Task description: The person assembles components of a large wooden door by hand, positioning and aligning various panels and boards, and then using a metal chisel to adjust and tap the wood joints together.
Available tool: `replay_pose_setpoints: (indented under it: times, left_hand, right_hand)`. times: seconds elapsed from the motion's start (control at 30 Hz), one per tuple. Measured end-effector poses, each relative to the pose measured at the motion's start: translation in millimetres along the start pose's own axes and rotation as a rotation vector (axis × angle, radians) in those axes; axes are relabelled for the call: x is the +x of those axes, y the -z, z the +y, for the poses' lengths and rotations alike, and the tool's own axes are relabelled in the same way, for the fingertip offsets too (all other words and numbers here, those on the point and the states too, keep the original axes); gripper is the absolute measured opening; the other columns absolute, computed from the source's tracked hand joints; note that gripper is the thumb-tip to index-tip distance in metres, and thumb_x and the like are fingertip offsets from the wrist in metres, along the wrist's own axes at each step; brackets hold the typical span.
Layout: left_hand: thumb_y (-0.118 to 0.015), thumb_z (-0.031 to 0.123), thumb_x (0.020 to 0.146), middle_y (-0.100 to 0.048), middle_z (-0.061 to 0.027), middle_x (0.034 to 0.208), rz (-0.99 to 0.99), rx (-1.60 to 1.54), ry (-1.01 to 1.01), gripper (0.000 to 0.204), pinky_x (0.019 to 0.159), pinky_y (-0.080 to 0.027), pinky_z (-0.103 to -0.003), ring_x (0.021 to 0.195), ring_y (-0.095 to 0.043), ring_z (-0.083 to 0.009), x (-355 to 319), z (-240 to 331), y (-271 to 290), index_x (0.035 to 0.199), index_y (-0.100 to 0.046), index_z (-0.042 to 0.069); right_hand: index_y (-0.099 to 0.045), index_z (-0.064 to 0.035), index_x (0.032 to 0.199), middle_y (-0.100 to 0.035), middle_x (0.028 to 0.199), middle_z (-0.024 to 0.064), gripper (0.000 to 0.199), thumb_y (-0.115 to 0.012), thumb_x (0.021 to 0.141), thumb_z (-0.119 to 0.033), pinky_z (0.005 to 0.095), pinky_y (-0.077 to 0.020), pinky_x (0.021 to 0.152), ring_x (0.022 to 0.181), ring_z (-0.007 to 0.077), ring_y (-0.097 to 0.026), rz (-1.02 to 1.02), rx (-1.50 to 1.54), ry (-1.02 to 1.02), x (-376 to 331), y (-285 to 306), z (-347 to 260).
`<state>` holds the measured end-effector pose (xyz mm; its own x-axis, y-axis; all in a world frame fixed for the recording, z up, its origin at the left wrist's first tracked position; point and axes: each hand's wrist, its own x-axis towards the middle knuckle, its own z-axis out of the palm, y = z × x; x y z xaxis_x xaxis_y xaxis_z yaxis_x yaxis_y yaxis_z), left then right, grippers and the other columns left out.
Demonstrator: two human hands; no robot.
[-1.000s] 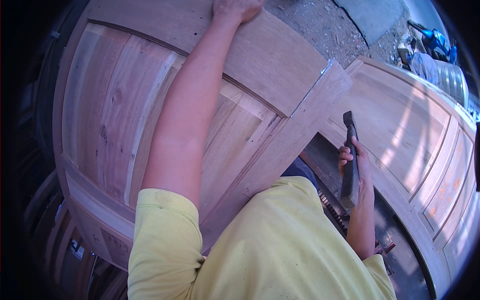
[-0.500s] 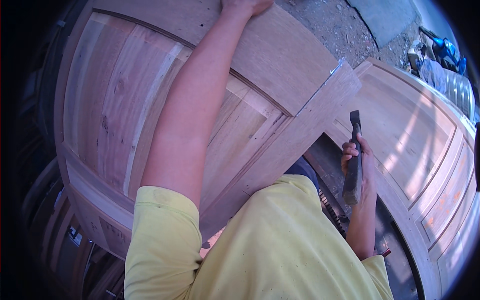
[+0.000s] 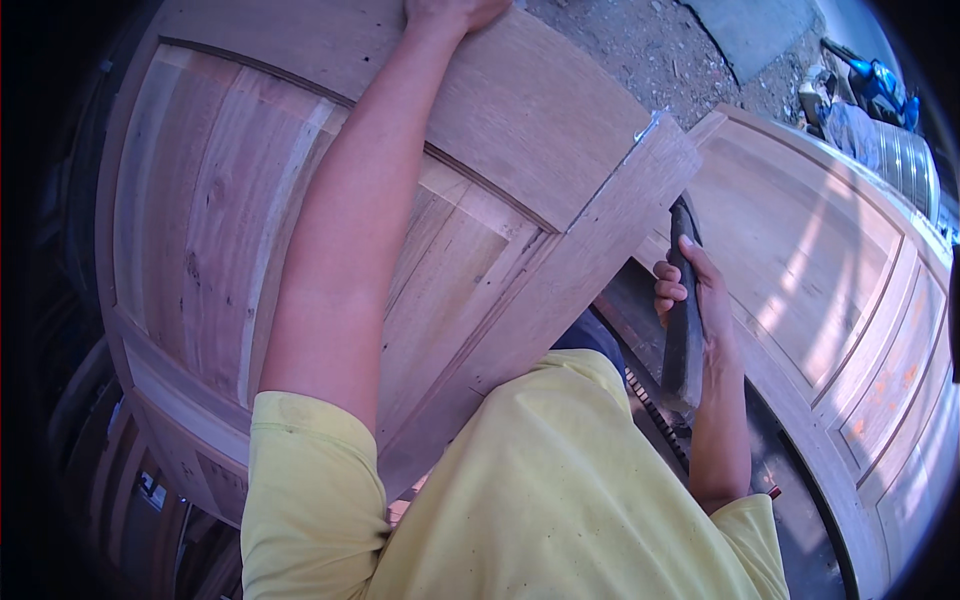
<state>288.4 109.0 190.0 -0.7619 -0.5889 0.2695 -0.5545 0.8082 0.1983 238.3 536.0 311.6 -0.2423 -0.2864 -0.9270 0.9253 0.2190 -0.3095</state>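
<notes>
At the far left, wood strips (image 3: 130, 470) sit in the dark, near one small pale patch (image 3: 152, 490), too small to make out. Then comes the left door (image 3: 470, 240), the first of two wooden doors. The left arm (image 3: 340, 230) goes across it and hides part of it. The left hand (image 3: 458, 12), one of two, touches the top board; its fingers are out of sight, so I cannot tell how open its grip is. One yellow shirt (image 3: 500, 480) covers the door's near edge.

Next is the right hand (image 3: 703, 295). Its grip is closed around one dark tool (image 3: 684, 350), which points up by the left door's corner; I cannot tell if they touch. Higher up, one grey sheet (image 3: 755, 30) lies on gritty ground (image 3: 620, 50). Then comes the right door (image 3: 790, 260), striped with light. Past its far edge are one blue thing (image 3: 878, 90) and one silver tin (image 3: 905, 165).
</notes>
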Motion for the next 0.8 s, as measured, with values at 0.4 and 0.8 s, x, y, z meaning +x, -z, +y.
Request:
replay_pose_setpoints:
  times: [0.4, 0.8]
  left_hand:
    - [-0.057, 0.082, 0.079, -0.076, -0.0223, 0.102, -0.401, -0.158, -0.375, 0.085, 0.105, -0.047, -0.048, 0.095, -0.073, -0.0369, -16, 80, 17, 0.102, -0.079, 0.003]
    - [-0.072, 0.090, 0.057, -0.076, -0.0170, 0.099, -0.961, -0.037, -0.258, 0.102, 0.105, -0.040, -0.053, 0.100, -0.073, -0.0333, -15, 154, 18, 0.111, -0.077, 0.004]
  right_hand:
    - [-0.053, -0.0076, 0.109, -0.053, 0.072, 0.0003, 0.032, -0.059, 0.106, -0.039, 0.0250, -0.0474, 0.045, 0.048, 0.0069, -0.048, -0.076, -0.056, 0.029, 1, 48, 18]
    - [-0.049, -0.0104, 0.103, -0.056, 0.073, 0.0047, 0.031, -0.060, 0.105, -0.039, 0.0285, -0.0486, 0.049, 0.051, 0.0120, -0.053, -0.152, 0.041, -0.021, 17, 84, 32]
